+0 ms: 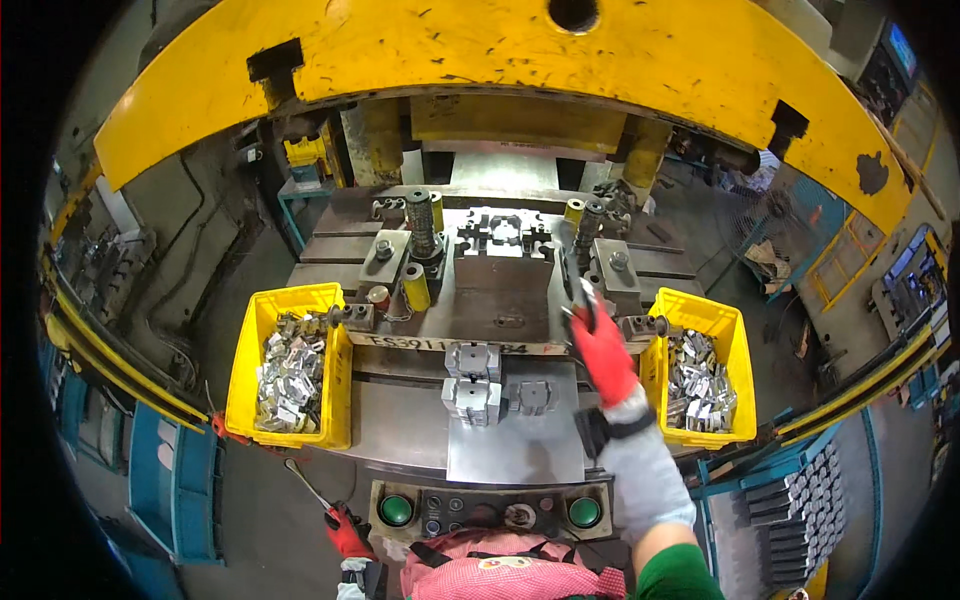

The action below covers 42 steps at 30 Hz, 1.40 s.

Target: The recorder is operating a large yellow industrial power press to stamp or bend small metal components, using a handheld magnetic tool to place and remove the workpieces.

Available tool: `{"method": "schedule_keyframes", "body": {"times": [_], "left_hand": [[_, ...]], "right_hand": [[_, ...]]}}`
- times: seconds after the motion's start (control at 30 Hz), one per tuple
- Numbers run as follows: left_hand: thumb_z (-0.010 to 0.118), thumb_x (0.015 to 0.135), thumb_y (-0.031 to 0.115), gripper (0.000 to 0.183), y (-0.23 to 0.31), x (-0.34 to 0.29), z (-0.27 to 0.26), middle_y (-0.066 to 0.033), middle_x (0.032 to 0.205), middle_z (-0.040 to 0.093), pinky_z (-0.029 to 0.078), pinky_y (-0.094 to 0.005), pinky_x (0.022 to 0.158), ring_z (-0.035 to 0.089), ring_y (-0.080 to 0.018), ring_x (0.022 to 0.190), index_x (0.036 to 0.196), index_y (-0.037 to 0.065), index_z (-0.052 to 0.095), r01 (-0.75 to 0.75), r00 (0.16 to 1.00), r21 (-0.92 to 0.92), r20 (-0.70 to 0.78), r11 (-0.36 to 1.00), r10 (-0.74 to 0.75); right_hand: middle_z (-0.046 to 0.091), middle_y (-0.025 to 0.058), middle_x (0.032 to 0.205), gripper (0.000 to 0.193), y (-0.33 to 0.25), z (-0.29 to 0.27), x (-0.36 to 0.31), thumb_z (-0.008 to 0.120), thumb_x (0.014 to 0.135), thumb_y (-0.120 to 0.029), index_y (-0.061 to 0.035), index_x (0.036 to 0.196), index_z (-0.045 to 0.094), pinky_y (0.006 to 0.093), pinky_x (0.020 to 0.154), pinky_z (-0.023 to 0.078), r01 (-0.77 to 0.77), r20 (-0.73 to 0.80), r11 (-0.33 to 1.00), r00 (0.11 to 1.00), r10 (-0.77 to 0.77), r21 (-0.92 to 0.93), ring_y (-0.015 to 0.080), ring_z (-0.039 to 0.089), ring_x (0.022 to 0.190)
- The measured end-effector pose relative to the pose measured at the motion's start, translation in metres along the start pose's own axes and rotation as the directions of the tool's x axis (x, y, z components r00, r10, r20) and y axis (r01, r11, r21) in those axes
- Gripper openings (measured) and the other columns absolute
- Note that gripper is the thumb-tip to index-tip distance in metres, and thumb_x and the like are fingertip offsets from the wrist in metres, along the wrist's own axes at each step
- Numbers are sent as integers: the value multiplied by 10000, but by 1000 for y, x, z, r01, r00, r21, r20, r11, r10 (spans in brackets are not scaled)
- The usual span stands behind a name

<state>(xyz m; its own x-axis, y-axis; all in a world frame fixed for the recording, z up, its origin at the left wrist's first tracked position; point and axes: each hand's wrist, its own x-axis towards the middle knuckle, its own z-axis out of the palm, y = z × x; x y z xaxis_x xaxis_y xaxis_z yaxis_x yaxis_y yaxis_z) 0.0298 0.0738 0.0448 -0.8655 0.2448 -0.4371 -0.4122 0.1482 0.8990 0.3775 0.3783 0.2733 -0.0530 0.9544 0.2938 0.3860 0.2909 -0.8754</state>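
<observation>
My right hand [605,355], in a red glove, reaches forward over the right side of the press die [503,285]. It is smeared by motion, and a small pale shape shows at its fingertips; whether it is held I cannot tell. Low on the left, my left hand [348,533], also red-gloved, is closed round a slim metal rod [308,484] that points up and away to the left. Between the hands, stacked metal blocks [471,400] and a flatter stamped part [532,398] rest on a bright metal plate [515,450].
Yellow bins [338,400] [745,390] of metal pieces flank the die. A yellow press beam [450,50] spans overhead. Guide posts [420,225] rise from the die. A control panel [465,505] with green buttons sits in front of me. Rows of parts [800,510] lie at lower right.
</observation>
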Motion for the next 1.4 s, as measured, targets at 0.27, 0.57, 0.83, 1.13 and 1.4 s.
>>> {"method": "schedule_keyframes", "body": {"times": [0.27, 0.57, 0.83, 1.13, 1.4], "left_hand": [[565, 760, 211, 219, -38, 32, -40, -7, 693, 466, 380, -247, 413, 454, -100, 530, 912, 95, 458, -165, 986, 80, 40, 983, 162], [550, 760, 227, 176, -41, 0, -16, -5, 563, 440, 314, -239, 317, 391, -102, 384, 839, 118, 436, 31, 991, 92, 129, 995, -43], [654, 673, 282, 341, -118, 55, -7, -30, 590, 438, 327, -323, 391, 401, -170, 451, 800, 76, 414, -323, 923, 513, 356, 796, 145], [716, 457, 539, 969, -138, 109, -4, -218, 1065, 457, 369, -348, 829, 450, -294, 999, 1076, -101, 335, -287, 925, 880, 357, 378, -130], [755, 361, 514, 1107, -146, 114, 4, -251, 1156, 379, 354, -345, 858, 401, -309, 1067, 1148, -100, 278, -232, 945, 883, 303, 407, -119]], "right_hand": [[560, 154, 950, 442, 7, 82, 97, 491, 758, -321, -12, 1072, 450, 330, 796, 390, -161, 140, 903, 962, 234, -399, 277, 514, 930], [541, 114, 840, 415, 17, 34, 44, 473, 799, -332, -35, 1084, 421, 298, 655, 406, -137, 3, 964, 990, 140, 229, 184, 512, 715], [435, 143, 1095, 546, 123, -99, -212, 508, 782, -95, -6, 1250, 241, 290, 829, 344, -291, -884, 935, 354, 305, 206, 207, 437, 969], [496, 133, 1047, 753, 310, -40, -367, 711, 598, -267, 49, 1164, 327, 307, 790, 383, -771, -252, 622, 580, 775, 136, 223, 481, 897], [497, 182, 1047, 803, 324, -22, -348, 746, 532, -277, 49, 1129, 319, 327, 747, 425, -836, -238, 470, 536, 810, -284, 252, 507, 940]]}}
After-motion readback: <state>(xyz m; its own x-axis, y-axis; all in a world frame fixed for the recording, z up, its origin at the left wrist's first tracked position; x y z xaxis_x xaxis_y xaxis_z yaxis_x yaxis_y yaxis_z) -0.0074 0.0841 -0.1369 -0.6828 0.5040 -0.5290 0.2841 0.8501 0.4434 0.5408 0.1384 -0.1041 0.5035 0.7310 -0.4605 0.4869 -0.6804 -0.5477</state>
